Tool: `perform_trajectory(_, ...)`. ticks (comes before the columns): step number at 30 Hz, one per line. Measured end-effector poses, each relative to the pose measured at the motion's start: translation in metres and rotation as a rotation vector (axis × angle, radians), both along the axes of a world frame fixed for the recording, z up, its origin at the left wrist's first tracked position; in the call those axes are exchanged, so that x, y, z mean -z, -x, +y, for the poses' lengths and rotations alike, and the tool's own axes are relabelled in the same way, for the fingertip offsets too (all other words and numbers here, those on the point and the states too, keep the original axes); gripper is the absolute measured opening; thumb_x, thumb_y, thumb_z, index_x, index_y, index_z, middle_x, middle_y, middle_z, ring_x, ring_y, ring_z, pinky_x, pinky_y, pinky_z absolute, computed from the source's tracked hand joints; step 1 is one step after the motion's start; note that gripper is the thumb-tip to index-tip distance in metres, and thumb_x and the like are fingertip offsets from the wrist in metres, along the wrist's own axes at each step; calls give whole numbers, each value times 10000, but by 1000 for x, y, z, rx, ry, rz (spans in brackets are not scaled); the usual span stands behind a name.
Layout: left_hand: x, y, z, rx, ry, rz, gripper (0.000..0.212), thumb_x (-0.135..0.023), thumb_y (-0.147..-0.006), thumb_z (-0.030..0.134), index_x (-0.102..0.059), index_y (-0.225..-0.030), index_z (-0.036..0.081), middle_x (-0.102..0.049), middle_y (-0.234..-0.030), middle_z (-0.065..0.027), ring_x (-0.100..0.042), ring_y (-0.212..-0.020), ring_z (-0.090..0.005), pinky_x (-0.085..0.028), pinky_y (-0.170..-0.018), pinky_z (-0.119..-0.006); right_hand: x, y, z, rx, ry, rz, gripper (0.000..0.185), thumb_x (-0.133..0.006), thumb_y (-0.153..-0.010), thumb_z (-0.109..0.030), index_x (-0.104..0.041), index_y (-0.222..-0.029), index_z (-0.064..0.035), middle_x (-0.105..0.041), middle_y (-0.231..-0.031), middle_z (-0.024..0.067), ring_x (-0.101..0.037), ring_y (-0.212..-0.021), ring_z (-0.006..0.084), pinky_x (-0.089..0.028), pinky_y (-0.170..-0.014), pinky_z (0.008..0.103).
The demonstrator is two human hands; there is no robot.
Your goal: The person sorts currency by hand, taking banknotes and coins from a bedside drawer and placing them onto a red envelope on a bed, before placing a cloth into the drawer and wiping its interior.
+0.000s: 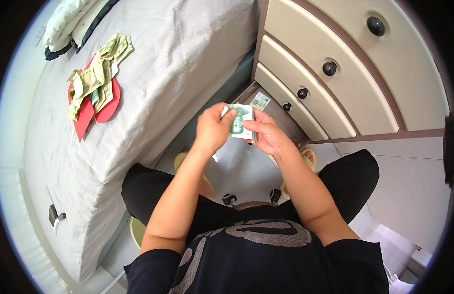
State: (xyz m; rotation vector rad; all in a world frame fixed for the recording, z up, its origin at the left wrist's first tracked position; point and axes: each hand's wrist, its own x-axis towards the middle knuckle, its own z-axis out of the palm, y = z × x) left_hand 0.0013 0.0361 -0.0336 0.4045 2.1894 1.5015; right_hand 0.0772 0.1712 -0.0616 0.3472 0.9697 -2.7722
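Observation:
Between both hands is a stack of green-and-white banknotes (238,126), held in front of my knees. My left hand (214,126) grips its left end, thumb on top. My right hand (267,130) pinches the right end, with the thumb on the upper face and fingers beneath. Just beyond my hands, a loose green banknote (260,101) lies in the pulled-out bottom drawer (283,119). On the bed to my left, crumpled yellowish banknotes (93,79) rest on red paper pieces (83,121).
The bed (157,73) with its pale sheet runs along my left. A chest of drawers (344,73) with black knobs stands at front right. Folded bedding (71,25) and a small dark object (54,216) lie on the bed. Chair casters (229,199) and yellow slippers (307,158) are below.

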Motion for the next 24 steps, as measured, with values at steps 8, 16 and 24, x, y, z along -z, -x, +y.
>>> perform_trajectory(8,-87,16,-54,-181,-89,-41,157,-490,-854,119,-603,-856,10,-534,-615,7,-433,-489,-55,-354,-425,-217,-59,39,-32,196,-381,164,250,-613,-749,8,-506,-975,-2,-594,-840,53,-568,-732,97,-480,-624,231)
perform_trajectory(16,-135,49,-115,-411,-441,2,128,-477,-868,114,-563,-847,22,-533,-650,11,-373,-419,-42,-337,-398,-180,-127,89,-73,249,-498,297,342,-647,-764,-140,-461,-1026,-22,-534,-703,19,-463,-552,65,-397,-501,201)
perform_trajectory(24,-153,111,-169,-716,-685,150,112,-421,-868,54,-471,-928,-26,-536,-817,-119,-520,-585,-171,-491,-511,-270,-66,73,-78,197,-588,143,233,-588,-788,-121,-510,-983,-18,-539,-752,12,-480,-614,70,-410,-537,204)
